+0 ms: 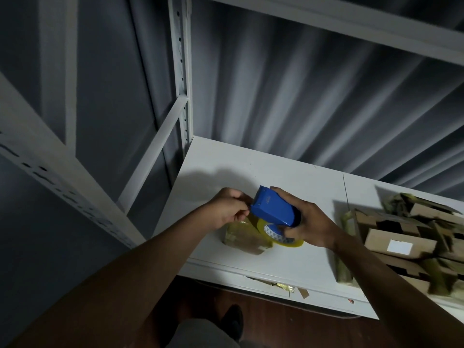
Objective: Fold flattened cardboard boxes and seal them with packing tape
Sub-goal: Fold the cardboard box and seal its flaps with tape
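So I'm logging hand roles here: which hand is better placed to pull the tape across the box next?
The right hand. It already grips the blue dispenser and roll above the small box. The left hand is pinched at the dispenser's toothed end, seemingly holding the tape end, so it better anchors.

A white counter [288, 177] carried a small taped cardboard box [244, 238] near its front edge, and at three o'clock a jumbled pile of cardboard boxes [406, 242].

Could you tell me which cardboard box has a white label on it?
The box in the pile at the right; the small taped box under the hands shows none.
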